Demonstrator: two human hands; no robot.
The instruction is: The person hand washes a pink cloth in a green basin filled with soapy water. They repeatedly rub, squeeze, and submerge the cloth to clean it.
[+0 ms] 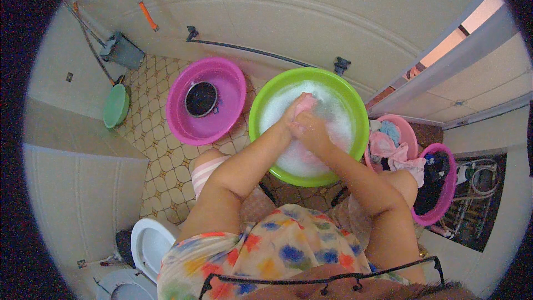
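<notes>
A green basin (260,90) full of white suds (276,110) stands in front of me. Over it, my left hand (291,113) and my right hand (312,130) are closed together on a wet pink cloth (306,103). Part of the cloth bunches up above my fingers, and a pinkish patch shows through the foam beneath my right wrist. How far the cloth reaches under the suds is hidden.
Left of the green basin is a pink basin (176,112) with a dark round container (201,99) inside. At right stand a light-pink tub (408,133) of clothes and a magenta basin (447,203) of dark clothes. A black pipe (250,49) runs along the wall.
</notes>
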